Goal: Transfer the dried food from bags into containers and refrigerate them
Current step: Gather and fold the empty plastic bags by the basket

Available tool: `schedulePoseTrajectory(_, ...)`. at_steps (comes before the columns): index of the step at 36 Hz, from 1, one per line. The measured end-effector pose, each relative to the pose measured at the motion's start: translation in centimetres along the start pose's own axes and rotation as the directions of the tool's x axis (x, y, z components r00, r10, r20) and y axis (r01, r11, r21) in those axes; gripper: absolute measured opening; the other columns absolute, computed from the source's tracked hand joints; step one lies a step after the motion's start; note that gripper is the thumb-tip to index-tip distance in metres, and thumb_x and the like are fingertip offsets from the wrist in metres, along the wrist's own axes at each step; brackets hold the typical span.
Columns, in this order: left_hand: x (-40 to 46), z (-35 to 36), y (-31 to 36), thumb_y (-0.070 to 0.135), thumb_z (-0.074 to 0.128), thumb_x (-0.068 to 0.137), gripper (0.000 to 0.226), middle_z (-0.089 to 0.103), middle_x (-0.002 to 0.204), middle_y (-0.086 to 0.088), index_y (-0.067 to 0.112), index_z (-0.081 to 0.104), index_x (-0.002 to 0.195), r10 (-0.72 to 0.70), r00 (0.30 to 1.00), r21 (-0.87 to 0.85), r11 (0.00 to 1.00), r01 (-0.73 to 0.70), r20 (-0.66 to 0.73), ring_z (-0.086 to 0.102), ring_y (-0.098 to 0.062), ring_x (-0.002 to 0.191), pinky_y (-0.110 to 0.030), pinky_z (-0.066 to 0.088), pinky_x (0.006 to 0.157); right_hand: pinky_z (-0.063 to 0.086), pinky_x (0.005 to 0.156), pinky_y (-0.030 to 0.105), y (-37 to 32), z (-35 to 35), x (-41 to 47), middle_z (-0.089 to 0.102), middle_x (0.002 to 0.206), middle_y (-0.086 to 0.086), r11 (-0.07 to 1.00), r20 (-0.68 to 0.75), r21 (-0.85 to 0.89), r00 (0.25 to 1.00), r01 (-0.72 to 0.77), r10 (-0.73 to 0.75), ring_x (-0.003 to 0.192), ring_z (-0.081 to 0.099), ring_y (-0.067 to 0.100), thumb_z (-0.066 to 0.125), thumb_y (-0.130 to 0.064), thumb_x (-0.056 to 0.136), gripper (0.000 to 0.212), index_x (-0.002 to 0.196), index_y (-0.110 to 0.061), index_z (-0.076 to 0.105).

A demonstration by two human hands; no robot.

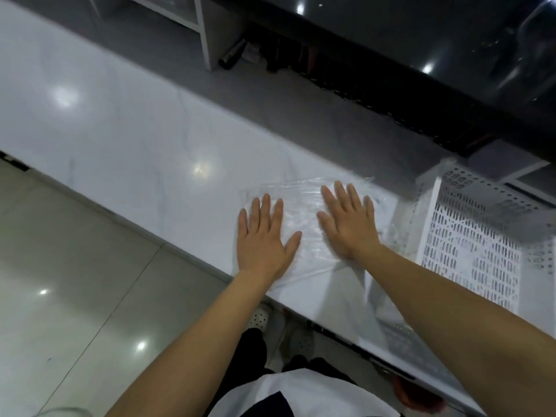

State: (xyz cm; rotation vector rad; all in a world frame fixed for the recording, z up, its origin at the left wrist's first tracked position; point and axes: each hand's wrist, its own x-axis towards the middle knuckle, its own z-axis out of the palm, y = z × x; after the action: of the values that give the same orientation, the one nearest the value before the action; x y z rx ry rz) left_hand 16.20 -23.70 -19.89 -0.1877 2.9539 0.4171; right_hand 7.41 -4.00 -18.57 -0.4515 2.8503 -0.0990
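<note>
A clear, flat plastic bag (304, 212) lies on the white marble counter (126, 145) near its front edge. My left hand (263, 239) presses flat on the bag's left part, fingers straight and spread. On the bag's right part my right hand (349, 221) lies the same way, palm down. Nothing shows inside the bag. No dried food or container is in view.
A white perforated plastic basket (472, 236) stands on the counter right of the bag, close to my right forearm. A dark glossy surface (391, 40) and a dark shelf gap run behind the counter. Grey tiled floor (75, 281) lies to the left, below the counter edge.
</note>
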Motion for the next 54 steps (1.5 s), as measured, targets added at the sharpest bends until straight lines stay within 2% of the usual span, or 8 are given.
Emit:
schedulePoseTrajectory(11,-0.2,-2.2,-1.0,0.073,0.017,0.094,0.09,-0.024,0.165,-0.006,0.019,-0.015,0.158,-0.002,0.989,-0.012,1.0,0.004,0.149,-0.026,-0.024,0.151,-0.049,-0.016,0.122,-0.016,0.12,0.053,0.8,0.0,0.6,-0.019,0.167,-0.005,1.0,-0.018,-0.029,1.0,-0.008,0.007,0.152,-0.022,0.02,-0.003,-0.072,0.095,0.069,0.156,-0.042,-0.015)
schedulePoseTrajectory(18,0.7,-8.4,-3.6,0.034,0.062,0.095,0.063,0.031,0.161,-0.009,0.018,0.039,0.152,0.045,0.997,-0.299,0.952,-0.06,-0.058,0.023,-0.029,0.149,-0.042,0.018,0.122,-0.011,0.119,0.056,-3.0,-3.8,-2.1,-0.004,0.169,-0.003,0.992,-0.19,0.127,0.982,0.009,0.015,0.155,-0.011,0.021,0.011,-0.067,0.098,0.066,0.159,-0.041,0.004)
schedulePoseTrajectory(25,7.4,-10.8,-2.4,0.037,0.076,0.083,0.082,0.047,0.15,-0.009,0.024,0.036,0.152,0.014,0.982,-0.139,0.99,0.012,0.187,0.041,-0.033,0.137,-0.044,0.037,0.109,-0.011,0.118,0.061,-6.2,-1.3,-8.3,-0.013,0.168,-0.007,0.989,0.027,0.081,0.992,0.12,-0.123,0.153,-0.019,0.02,0.004,-0.074,0.091,0.071,0.156,-0.048,0.001)
schedulePoseTrajectory(30,9.7,-10.9,-2.2,0.029,0.082,0.072,0.057,0.06,0.116,0.001,0.03,0.057,0.124,-0.013,0.95,-0.013,1.0,0.018,0.311,0.053,-0.026,0.109,-0.035,0.036,0.086,-0.006,0.116,0.065,-5.9,0.1,-8.5,-0.003,0.169,-0.005,0.993,0.143,0.086,0.985,0.081,-0.093,0.154,-0.011,0.023,0.015,-0.074,0.093,0.069,0.156,-0.048,0.007)
schedulePoseTrajectory(35,9.8,-11.7,-2.0,0.015,0.078,0.077,0.014,0.064,0.089,0.002,0.016,0.069,0.087,0.029,0.933,-0.238,0.969,0.062,0.36,0.061,-0.023,0.087,-0.029,0.047,0.069,-0.01,0.115,0.067,-4.9,0.4,-8.3,-0.01,0.169,-0.006,0.987,0.158,0.062,0.975,0.147,-0.155,0.153,-0.017,0.024,0.02,-0.071,0.096,0.067,0.156,-0.049,-0.001)
schedulePoseTrajectory(42,3.8,-13.9,-0.5,0.012,0.066,0.084,0.013,0.065,0.088,0.006,0.025,0.062,0.084,0.086,0.978,-0.408,0.913,-0.001,0.189,0.064,-0.02,0.079,-0.031,0.052,0.063,-0.013,0.114,0.067,-4.8,-0.1,-8.3,-0.009,0.169,-0.006,0.981,0.17,0.128,0.971,0.148,-0.168,0.153,-0.019,0.022,0.027,-0.071,0.095,0.069,0.156,-0.05,0.003)
schedulePoseTrajectory(49,-5.0,-9.5,1.7,0.012,0.068,0.087,0.017,0.06,0.138,0.003,0.024,0.056,0.089,0.243,0.969,-0.348,0.912,-0.216,0.034,0.049,-0.017,0.132,-0.023,0.034,0.103,0.002,0.12,0.06,-4.2,-5.3,-9.5,0.007,0.169,-0.001,0.972,0.316,0.173,0.926,0.159,-0.208,0.154,-0.012,0.023,0.038,-0.064,0.095,0.064,0.154,-0.039,0.027)
schedulePoseTrajectory(54,-7.3,-4.9,1.5,0.011,0.066,0.086,0.019,0.041,0.156,-0.006,0.014,0.061,0.104,0.346,0.935,-0.246,0.916,-0.317,0.083,0.025,-0.025,0.15,-0.036,0.012,0.125,0.047,0.088,0.032,-2.3,-9.8,-13.6,0.069,0.12,-0.014,0.937,0.093,0.336,0.986,0.1,-0.139,0.107,0.063,0.009,0.044,-0.056,0.09,0.045,0.121,-0.033,0.067)
